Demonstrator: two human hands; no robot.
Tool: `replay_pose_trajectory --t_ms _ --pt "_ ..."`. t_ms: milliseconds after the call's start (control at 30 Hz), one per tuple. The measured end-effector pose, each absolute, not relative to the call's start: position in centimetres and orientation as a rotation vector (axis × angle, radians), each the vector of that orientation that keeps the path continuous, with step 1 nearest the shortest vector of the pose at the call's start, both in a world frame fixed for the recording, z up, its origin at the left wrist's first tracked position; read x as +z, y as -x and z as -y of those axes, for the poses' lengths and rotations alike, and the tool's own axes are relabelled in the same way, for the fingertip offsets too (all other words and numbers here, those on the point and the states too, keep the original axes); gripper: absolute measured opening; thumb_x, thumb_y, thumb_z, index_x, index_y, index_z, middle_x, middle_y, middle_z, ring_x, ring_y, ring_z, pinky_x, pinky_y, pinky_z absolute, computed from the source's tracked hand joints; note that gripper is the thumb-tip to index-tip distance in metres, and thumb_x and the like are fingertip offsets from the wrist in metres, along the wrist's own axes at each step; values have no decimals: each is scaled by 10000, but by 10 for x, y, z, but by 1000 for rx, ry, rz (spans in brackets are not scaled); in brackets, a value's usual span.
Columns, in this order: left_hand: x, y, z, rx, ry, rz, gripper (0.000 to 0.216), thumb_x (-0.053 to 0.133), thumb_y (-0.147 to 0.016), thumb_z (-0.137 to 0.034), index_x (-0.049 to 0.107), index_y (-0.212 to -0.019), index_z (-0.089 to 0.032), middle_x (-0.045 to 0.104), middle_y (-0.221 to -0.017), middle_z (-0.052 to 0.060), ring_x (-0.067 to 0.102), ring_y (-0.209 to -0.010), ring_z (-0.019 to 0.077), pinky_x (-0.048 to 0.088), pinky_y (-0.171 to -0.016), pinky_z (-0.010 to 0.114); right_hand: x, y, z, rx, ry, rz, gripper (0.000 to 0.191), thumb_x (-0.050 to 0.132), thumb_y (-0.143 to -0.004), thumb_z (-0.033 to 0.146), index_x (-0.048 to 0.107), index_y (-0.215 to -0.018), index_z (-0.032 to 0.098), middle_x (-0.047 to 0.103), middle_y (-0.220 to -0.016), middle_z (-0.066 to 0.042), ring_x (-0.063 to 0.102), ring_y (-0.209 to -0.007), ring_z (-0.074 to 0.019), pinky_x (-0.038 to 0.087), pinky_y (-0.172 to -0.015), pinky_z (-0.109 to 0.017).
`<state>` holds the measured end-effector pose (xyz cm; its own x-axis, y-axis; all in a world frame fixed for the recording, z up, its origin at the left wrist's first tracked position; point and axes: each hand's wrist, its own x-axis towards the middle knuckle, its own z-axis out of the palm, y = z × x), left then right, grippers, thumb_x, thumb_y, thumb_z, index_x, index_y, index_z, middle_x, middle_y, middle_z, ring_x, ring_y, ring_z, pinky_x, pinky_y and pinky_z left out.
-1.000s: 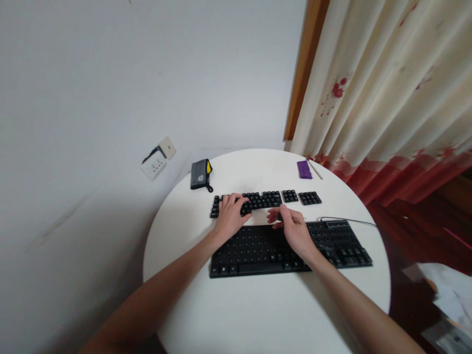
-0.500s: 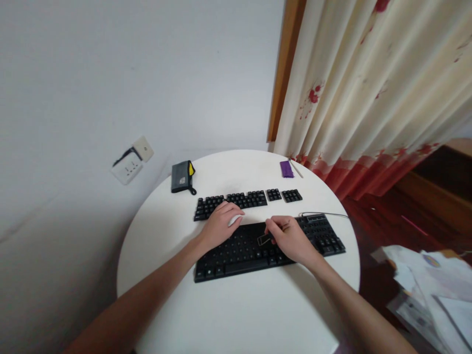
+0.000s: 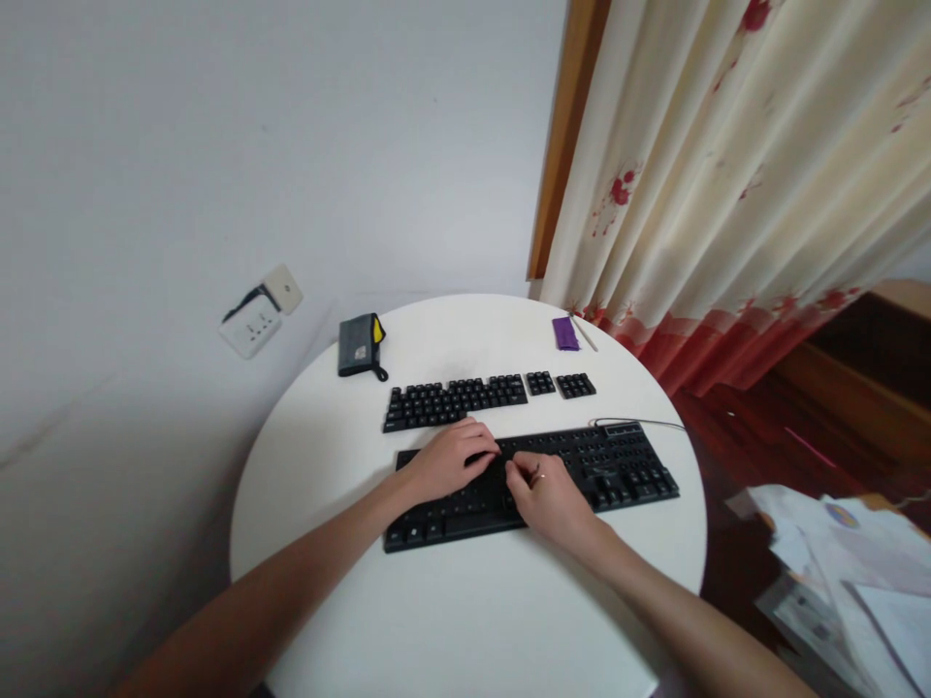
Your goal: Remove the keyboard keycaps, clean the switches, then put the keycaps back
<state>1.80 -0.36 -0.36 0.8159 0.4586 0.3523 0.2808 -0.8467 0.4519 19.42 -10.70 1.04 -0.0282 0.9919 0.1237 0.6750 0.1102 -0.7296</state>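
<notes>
A black keyboard [image 3: 465,523] lies on the white round table, many of its keycaps taken off. Over its left half rests my left hand [image 3: 455,456], thumb and fingertips drawn together near the upper rows; anything between them is too small to make out. Just to the right, my right hand [image 3: 544,485] is closed in a pinch over the middle of the keyboard. It holds a small wire-loop keycap puller, seen earlier and now mostly hidden by the fingers. Behind the hands, loose black keycaps [image 3: 465,396] stand in rows, with smaller blocks of keycaps [image 3: 576,386] to their right.
A grey zip pouch [image 3: 358,346] with yellow inside sits at the back left. At the back right lie a purple cloth [image 3: 565,333] and a thin pale stick [image 3: 586,335]. The keyboard's cable [image 3: 647,422] runs off the right edge. Papers [image 3: 836,553] are piled at the right.
My left hand has come down and right from near the loose keycaps onto the keyboard. My right hand has shifted slightly left and lower, closer to my left, and the puller's loop is now hidden.
</notes>
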Motion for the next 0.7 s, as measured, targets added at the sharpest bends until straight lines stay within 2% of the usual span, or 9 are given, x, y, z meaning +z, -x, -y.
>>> replay_pose_trajectory --t_ms 133,233,333,500,600,700 --pt "-4 -18 3 652 -2601 -547 151 560 -939 -157 699 -989 -188 680 -973 49 584 -933 188 478 -846 328 17 -179 115 399 1794 1948 236 460 -935 191 591 -739 192 671 -648 -64 570 -536 -158 255 -546 -285" --pt "-4 -17 3 634 -2615 -543 139 568 -938 -163 698 -978 -191 680 -966 46 586 -929 189 476 -847 329 19 -178 116 351 1837 1994 213 448 -941 192 604 -796 190 692 -693 -90 607 -569 -185 264 -549 -290" --pt "-5 -16 3 618 -2640 -541 148 558 -941 -162 697 -986 -187 676 -970 51 584 -931 193 473 -850 331 19 -189 112 559 1715 1916 288 426 -956 217 549 -696 198 660 -639 -59 590 -548 -161 303 -535 -267" --pt "-5 -14 4 601 -2660 -543 178 522 -968 -204 698 -980 -178 669 -956 57 583 -920 191 471 -855 337 4 -211 108 1207 1475 1493 363 423 -961 430 485 -678 211 553 -522 28 498 -386 -108 331 -395 -208" --pt "-4 -14 4 604 -2641 -545 183 521 -971 -213 700 -987 -181 672 -960 58 585 -920 193 473 -856 342 -5 -218 105 1325 1408 1297 400 456 -925 516 512 -684 202 552 -499 32 464 -334 -97 288 -329 -191" --pt "-1 -15 5 649 -2578 -539 194 513 -979 -227 693 -1041 -189 684 -988 59 591 -943 192 477 -882 353 -1 -221 101 1270 1347 1262 423 483 -917 545 545 -699 188 581 -524 20 471 -339 -89 283 -321 -183"
